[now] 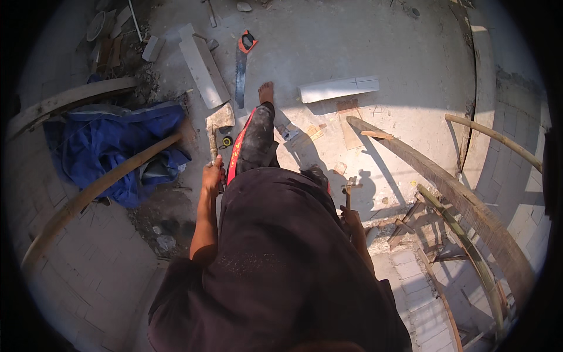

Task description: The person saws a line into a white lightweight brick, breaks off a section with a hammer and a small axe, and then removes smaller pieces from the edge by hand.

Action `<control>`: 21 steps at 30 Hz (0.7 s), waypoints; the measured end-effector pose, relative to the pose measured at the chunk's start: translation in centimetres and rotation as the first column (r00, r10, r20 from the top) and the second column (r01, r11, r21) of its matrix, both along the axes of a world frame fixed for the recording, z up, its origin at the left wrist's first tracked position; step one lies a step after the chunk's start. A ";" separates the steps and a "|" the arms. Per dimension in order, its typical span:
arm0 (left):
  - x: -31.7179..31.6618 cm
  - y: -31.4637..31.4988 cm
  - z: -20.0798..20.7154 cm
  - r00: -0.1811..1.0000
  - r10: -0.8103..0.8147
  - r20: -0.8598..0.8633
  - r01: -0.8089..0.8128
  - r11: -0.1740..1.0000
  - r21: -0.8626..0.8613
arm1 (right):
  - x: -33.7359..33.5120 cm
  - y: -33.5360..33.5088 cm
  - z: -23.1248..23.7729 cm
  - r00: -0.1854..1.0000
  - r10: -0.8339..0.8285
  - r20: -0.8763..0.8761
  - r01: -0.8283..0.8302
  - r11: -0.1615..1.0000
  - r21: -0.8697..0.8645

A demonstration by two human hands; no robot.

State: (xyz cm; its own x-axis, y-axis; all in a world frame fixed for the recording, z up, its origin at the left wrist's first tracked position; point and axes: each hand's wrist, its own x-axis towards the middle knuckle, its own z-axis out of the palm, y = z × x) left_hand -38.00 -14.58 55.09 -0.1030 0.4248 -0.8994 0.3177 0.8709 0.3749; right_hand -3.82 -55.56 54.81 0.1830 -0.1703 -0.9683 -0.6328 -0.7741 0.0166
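On the left, my left hand (pixel 214 175) is closed round the handle of a trowel (pixel 220 117), whose broad pale blade looks caked with mortar and points away from me. Its tip lies close to the near end of a long white block (pixel 203 67). Down by my right side, my right hand (pixel 351 218) grips the wooden handle of what looks like a small hammer (pixel 349 189), head upward. A black and yellow tape measure (pixel 227 141) rests on the floor just right of the trowel. Beyond it lies a handsaw (pixel 242 67) with an orange and black handle.
Another white block (pixel 339 88) lies ahead to the right. A crumpled blue tarp (pixel 117 146) covers the left side, crossed by a wooden pole (pixel 105 190). Wooden beams (pixel 446 188) and a bamboo pole (pixel 469 249) slant up on the right. My bare foot (pixel 266 92) stands mid-floor.
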 end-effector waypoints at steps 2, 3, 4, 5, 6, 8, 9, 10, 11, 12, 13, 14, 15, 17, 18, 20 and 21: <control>2.0 7.4 1.5 0.996 -0.086 -0.027 0.087 0.995 0.042 | 0.5 5.6 1.5 1.000 0.013 0.005 -0.013 1.000 0.024; 3.0 10.5 2.3 0.992 -0.125 -0.029 0.127 0.991 0.039 | -0.1 7.1 1.9 0.996 0.086 -0.010 -0.084 0.988 0.132; 3.9 13.4 3.0 0.977 -0.205 -0.060 0.209 0.975 0.074 | -0.7 8.6 2.0 0.994 0.106 -0.015 -0.101 0.978 0.185; 4.9 16.1 3.9 0.955 -0.282 -0.094 0.292 0.951 0.107 | -1.4 10.1 2.5 0.992 0.122 -0.020 -0.114 0.965 0.238; 6.1 18.9 4.4 0.931 -0.341 -0.127 0.358 0.923 0.145 | -1.7 12.2 2.6 0.989 0.147 -0.017 -0.140 0.963 0.231; 9.2 24.0 5.9 0.903 -0.412 -0.118 0.428 0.883 0.191 | -2.4 15.6 2.8 0.985 0.170 -0.009 -0.163 0.961 0.224; 11.0 26.3 6.9 0.885 -0.452 -0.112 0.465 0.855 0.228 | -2.8 17.0 2.5 0.986 0.169 -0.003 -0.164 0.959 0.233; 13.2 28.0 7.8 0.825 -0.544 -0.152 0.564 0.778 0.276 | -2.8 18.3 2.1 0.986 0.167 0.007 -0.164 0.957 0.238; 14.6 29.7 8.2 0.802 -0.574 -0.162 0.595 0.753 0.280 | -2.7 19.9 1.4 0.986 0.169 0.016 -0.167 0.951 0.260; 16.3 31.4 8.3 0.782 -0.602 -0.162 0.621 0.726 0.297 | -2.9 21.2 0.6 0.986 0.166 0.033 -0.168 0.944 0.282; 18.1 33.0 8.3 0.759 -0.631 -0.161 0.646 0.696 0.314 | -2.8 22.3 -0.1 0.985 0.166 0.050 -0.173 0.936 0.307; 19.7 34.3 7.9 0.753 -0.639 -0.158 0.651 0.688 0.320 | -2.8 23.5 -0.9 0.984 0.165 0.072 -0.180 0.925 0.334; 21.9 35.2 7.8 0.719 -0.677 -0.158 0.686 0.652 0.323 | -3.0 24.1 -1.8 0.981 0.165 0.104 -0.192 0.915 0.356; 26.1 36.6 7.7 0.692 -0.711 -0.126 0.708 0.636 0.307 | -3.5 25.4 -3.8 0.970 0.161 0.183 -0.221 0.895 0.387; 28.5 37.2 7.3 0.670 -0.737 -0.092 0.728 0.626 0.281 | -3.3 25.8 -5.0 0.961 0.158 0.225 -0.237 0.892 0.385; 32.8 38.0 6.5 0.582 -0.807 -0.102 0.796 0.539 0.277 | -3.0 26.9 -7.1 0.957 0.120 0.264 -0.214 0.908 0.362; 35.4 38.4 6.7 0.525 -0.842 -0.124 0.835 0.481 0.268 | -2.1 28.3 -7.5 0.979 0.070 0.191 -0.133 0.930 0.342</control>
State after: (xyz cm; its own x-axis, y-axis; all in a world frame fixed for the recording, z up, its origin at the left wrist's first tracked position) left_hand -2.61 23.80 61.79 0.4496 0.5103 -0.7331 0.8317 0.0602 0.5520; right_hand -5.89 -27.29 47.30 0.3503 0.2030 -0.9144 -0.5194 -0.7703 -0.3700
